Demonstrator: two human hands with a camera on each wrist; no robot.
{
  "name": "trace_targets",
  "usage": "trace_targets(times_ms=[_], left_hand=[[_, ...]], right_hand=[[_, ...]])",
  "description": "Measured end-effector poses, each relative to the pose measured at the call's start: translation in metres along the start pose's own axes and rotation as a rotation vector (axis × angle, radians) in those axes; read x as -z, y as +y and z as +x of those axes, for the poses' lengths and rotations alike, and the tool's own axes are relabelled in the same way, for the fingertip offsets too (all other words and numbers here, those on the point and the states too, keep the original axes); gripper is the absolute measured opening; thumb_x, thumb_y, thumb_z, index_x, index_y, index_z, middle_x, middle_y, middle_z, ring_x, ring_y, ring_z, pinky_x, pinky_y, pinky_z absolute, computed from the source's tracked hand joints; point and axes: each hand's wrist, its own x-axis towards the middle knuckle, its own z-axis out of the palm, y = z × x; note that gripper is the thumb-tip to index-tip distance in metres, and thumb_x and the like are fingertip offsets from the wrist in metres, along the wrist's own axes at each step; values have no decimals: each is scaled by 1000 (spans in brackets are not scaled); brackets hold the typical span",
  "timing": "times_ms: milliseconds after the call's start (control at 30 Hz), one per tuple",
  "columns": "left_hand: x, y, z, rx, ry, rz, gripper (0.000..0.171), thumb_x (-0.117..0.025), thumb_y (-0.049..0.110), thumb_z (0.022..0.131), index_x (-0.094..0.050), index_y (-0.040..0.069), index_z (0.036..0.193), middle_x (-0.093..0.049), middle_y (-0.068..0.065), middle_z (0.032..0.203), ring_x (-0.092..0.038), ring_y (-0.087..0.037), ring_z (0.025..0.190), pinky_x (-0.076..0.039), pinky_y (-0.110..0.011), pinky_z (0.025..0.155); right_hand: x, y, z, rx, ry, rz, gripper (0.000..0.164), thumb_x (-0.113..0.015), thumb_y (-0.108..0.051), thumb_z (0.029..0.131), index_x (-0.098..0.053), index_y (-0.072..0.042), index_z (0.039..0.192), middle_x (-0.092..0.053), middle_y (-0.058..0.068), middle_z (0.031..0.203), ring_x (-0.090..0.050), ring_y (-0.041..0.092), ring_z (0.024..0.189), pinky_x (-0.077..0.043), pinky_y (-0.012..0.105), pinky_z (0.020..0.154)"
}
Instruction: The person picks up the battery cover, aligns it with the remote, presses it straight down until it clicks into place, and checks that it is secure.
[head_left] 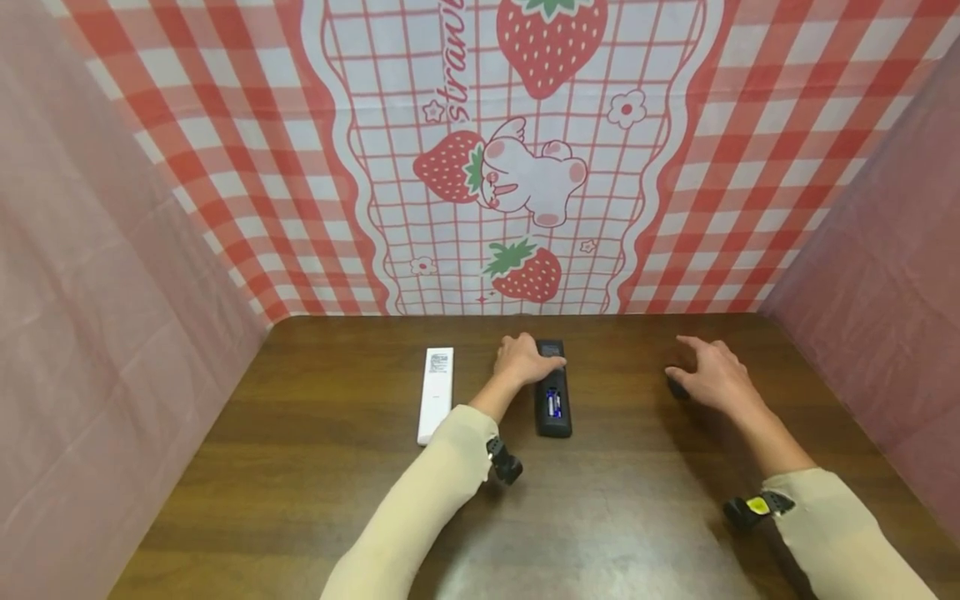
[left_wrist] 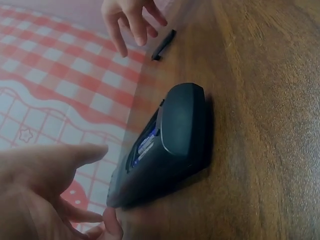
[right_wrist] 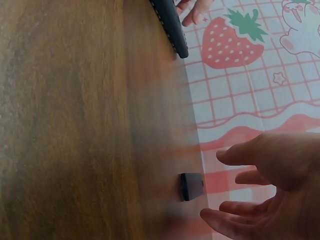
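Note:
A black remote control (head_left: 553, 426) lies back up on the table, its battery bay uncovered and blue batteries (head_left: 554, 403) showing inside. Over the remote's far half reaches my left hand (head_left: 520, 360), thumb spread out above it. In the left wrist view that thumb is apart from the remote, while a fingertip (left_wrist: 113, 224) is right at its far end. On the right, the small black battery cover (right_wrist: 192, 187) lies on the table. My right hand (head_left: 716, 375) is close beside the cover, fingers spread and relaxed, with a gap between them and it in the right wrist view.
Left of the black remote lies a white remote (head_left: 437, 396), also back up. A red-and-white checked cloth (head_left: 255, 167) with strawberries hangs at the table's (head_left: 345, 533) back edge. Pink cloth (head_left: 112, 275) walls in both sides.

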Motion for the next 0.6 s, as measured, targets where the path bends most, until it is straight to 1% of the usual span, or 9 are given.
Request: trace_targets(times_ms=[133,267,367,500,600], left_hand=[[4,5,-3,22,-24,25,78,-83,68,94,-68,7,140,-62,-20,138,-63,-30,111,-63,-46,93],[7,9,-6,40,-40,22,77,-83,68,93,-69,7,137,-63,-19,135,-61,-28,99,-60,-45,88],[8,12,-9,48,-41,17,75,-84,68,93,-70,7,135,-63,-18,133,-59,-27,97,-60,-46,89],[9,14,-15,56,-37,17,71,-88,64,92,-71,8,133,-63,-18,133,-59,-28,99,-61,-51,98],[8,14,-17,55,-25,27,68,-91,60,91,-72,8,130,-64,-18,132,-59,-27,97,-62,-51,100]], right_hand=[[-1,2,3,1,-33,-16,67,-73,-26,107,-50,10,159,-52,50,152,-47,72,140,-47,87,104],[-2,4,5,2,-54,-23,60,-75,-25,106,-57,10,152,-58,47,151,-51,72,137,-48,87,103],[-4,5,5,1,-56,-23,56,-75,-24,105,-61,10,148,-61,45,148,-53,72,136,-49,87,103],[-6,5,6,1,-57,-14,53,-74,-23,105,-63,10,145,-63,44,147,-53,71,137,-48,87,104],[-7,6,5,-3,-65,-10,51,-73,-22,106,-64,11,144,-63,44,146,-52,72,137,-46,88,106]])
